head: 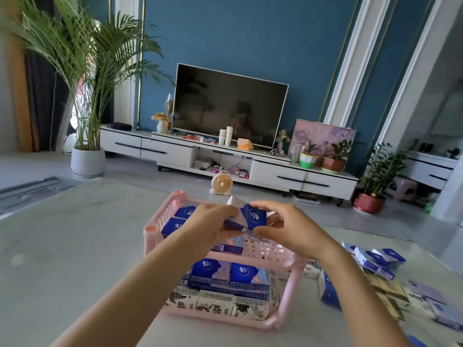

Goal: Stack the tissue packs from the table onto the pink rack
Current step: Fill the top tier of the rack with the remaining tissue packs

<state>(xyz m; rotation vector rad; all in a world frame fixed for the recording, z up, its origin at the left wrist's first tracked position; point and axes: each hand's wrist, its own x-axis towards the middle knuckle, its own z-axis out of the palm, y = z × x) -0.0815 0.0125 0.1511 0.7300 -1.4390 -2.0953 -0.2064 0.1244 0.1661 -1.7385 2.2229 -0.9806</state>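
Note:
A pink two-tier rack (155, 227) stands on the pale table (75, 246) in front of me. Its lower tier is packed with blue and white tissue packs (225, 284). Two blue packs (179, 220) lie at the left of the upper tier. Above that tier both hands hold one blue-and-white tissue pack (246, 217), tilted. My left hand (208, 227) grips its left end and my right hand (288, 229) grips its right end, thumb underneath. More loose packs (378, 265) lie in a heap on the table to the right.
A small round fan (221, 182) stands on the floor beyond the table. Behind it are a white TV cabinet (250, 161) with a television, paper cups and potted plants. A tall palm (87, 96) stands at the left.

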